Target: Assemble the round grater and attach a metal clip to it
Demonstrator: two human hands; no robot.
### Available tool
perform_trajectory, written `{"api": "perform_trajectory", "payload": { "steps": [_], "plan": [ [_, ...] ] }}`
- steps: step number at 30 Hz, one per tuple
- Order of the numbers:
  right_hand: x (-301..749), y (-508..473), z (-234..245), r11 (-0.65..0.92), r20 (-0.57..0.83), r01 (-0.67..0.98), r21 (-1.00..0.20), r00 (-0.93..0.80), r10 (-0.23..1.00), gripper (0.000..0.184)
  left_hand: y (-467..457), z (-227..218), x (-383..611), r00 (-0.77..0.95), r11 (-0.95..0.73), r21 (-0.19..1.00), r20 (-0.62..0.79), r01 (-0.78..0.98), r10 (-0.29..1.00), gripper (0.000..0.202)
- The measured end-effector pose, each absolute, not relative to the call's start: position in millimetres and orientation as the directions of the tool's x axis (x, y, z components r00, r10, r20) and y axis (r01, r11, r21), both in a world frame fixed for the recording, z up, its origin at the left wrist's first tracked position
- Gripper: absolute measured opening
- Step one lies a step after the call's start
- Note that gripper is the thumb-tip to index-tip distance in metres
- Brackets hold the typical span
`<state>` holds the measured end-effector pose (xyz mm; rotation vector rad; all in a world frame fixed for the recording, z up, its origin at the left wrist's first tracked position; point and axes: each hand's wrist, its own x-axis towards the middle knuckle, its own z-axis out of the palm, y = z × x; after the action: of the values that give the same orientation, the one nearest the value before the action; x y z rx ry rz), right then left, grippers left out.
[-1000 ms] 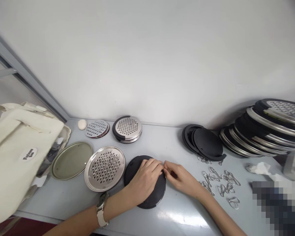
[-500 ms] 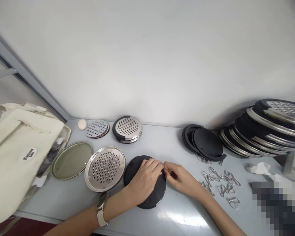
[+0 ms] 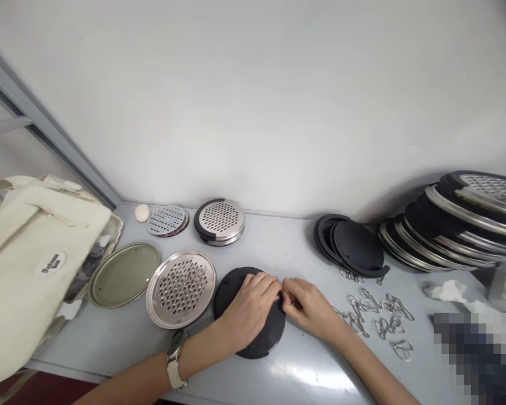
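Note:
A round black plastic disc (image 3: 274,332) lies on the table in front of me. My left hand (image 3: 251,306), with a watch on the wrist, rests across it, its fingers held together and curled at the disc's right edge. There the fingertips of my right hand (image 3: 301,304) are pinched at the same edge, almost touching the left ones. Whatever is in that pinch is hidden by the fingers. To the left lies a round metal grater plate (image 3: 181,288). Several bent wire clips (image 3: 369,304) lie scattered to the right of my right hand.
Further left are an olive-green round plate (image 3: 124,275) and a pale bag (image 3: 46,253). Small grater discs (image 3: 166,220), a grater stack (image 3: 221,219) and an egg-shaped object (image 3: 142,213) sit along the wall. Black discs (image 3: 358,246) and a leaning grater pile (image 3: 451,230) stand right.
My right hand has shifted very slightly at the disc's edge, its fingers still pinched. The left hand and the disc look the same; the whole view has moved a little.

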<state>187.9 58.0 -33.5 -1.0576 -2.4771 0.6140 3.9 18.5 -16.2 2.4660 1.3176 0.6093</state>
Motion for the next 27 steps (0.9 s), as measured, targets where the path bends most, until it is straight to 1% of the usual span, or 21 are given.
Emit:
{"api": "perform_trajectory", "payload": {
  "steps": [4,11,20,24,27],
  "plan": [
    [188.6,57.5,-32.8,0.634,0.161,0.592,-0.497,-0.655,0.738,0.018,18.0,-15.5,4.2,0.485,-0.545,0.435,0.251,0.717,0.838,0.021],
    [188.4,58.5,-32.8,0.639,0.172,0.586,-0.498,-0.655,0.736,0.019,17.8,-15.3,4.1,0.478,-0.538,0.428,0.247,0.727,0.843,0.018],
    [189.5,57.3,-31.9,0.614,0.154,0.588,-0.527,-0.644,0.749,0.017,17.9,-15.3,3.7,0.481,-0.535,0.434,0.237,0.725,0.844,0.017],
    [189.0,57.4,-29.1,0.58,0.121,0.588,-0.564,-0.636,0.762,0.017,18.1,-15.4,4.4,0.475,-0.533,0.429,0.244,0.729,0.846,0.017],
    [188.6,58.1,-26.9,0.567,0.093,0.6,-0.564,-0.636,0.766,0.02,18.2,-15.7,5.3,0.467,-0.529,0.417,0.249,0.739,0.848,0.017]
  ]
}}
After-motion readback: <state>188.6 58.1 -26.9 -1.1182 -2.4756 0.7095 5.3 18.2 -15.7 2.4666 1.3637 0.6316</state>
